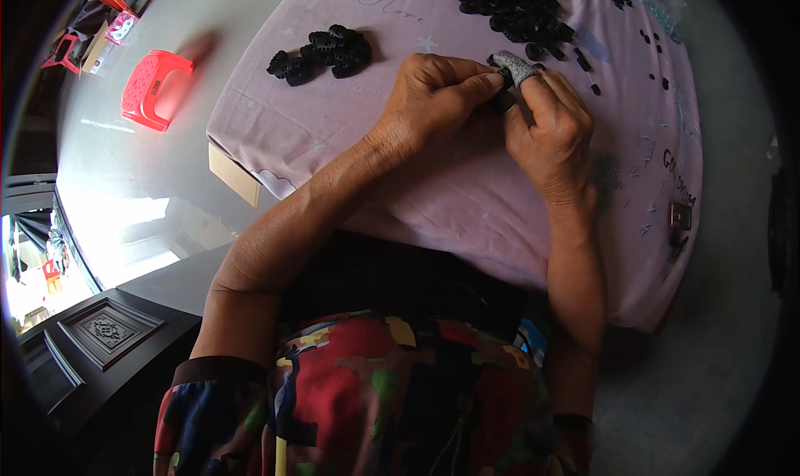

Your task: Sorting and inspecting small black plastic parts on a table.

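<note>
Above the cloth-covered table, my hands meet at a small black part [505,77]. My left hand [433,94] is closed, its thumb and index finger pinching the part from the left. From the right, my right hand [552,132] grips the same part, with a grey knitted finger cover [515,64] on one finger. Most of the part is hidden by fingertips, so its exact kind cannot be made out. A small heap of black ribbed pieces [327,52] lies left of my hands. Just beyond them spreads a larger pile of similar black pieces [510,9].
A pink printed cloth [467,192] covers the table. Several loose black bits [652,77] lie toward its right side, with a small dark box-like object [680,216] at the right edge. On the floor to the left stands a red plastic stool [152,91]; a dark carved panel [108,330] is at lower left.
</note>
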Demonstrator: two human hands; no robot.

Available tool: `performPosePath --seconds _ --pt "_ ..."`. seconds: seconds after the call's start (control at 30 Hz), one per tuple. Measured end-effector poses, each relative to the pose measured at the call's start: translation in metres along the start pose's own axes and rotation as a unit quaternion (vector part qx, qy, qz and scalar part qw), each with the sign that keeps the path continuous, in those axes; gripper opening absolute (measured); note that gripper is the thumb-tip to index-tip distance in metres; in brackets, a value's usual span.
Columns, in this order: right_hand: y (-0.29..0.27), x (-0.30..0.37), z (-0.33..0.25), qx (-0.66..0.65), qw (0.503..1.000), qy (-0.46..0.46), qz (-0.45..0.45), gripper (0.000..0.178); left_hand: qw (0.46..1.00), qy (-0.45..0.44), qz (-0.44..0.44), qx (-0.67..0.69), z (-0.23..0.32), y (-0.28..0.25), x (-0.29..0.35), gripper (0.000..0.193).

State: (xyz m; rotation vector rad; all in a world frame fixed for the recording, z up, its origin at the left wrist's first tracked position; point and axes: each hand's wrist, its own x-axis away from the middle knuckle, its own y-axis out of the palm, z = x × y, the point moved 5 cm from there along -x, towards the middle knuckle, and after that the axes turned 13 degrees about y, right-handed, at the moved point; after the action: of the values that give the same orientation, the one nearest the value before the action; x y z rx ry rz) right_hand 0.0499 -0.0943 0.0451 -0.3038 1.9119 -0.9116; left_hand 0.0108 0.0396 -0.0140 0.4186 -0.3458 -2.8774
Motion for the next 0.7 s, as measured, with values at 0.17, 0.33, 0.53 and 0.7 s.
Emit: performPosePath --seconds 0.17,0.33,0.53,0.7 --pt "-0.0002 0.0001 -0.0011 0.007 1.000 0.002 -0.010 0.030 1.000 -0.003 0.004 0.012 -0.0005 0.0011 0.0002 0.021" --pt "-0.0016 -0.0023 -0.0015 0.009 1.000 0.001 -0.001 0.029 1.000 0.012 0.003 0.028 0.0018 0.0026 0.0007 0.024" --pt "-0.0034 -0.0052 0.0021 -0.022 1.000 0.017 -0.004 0.034 0.999 0.032 -0.002 0.022 -0.0016 0.0018 -0.0017 0.025" --pt "-0.0032 -0.0054 0.0062 -0.067 0.997 0.032 -0.014 0.035 0.999 0.030 -0.024 0.018 0.0006 -0.0022 -0.0020 0.028"
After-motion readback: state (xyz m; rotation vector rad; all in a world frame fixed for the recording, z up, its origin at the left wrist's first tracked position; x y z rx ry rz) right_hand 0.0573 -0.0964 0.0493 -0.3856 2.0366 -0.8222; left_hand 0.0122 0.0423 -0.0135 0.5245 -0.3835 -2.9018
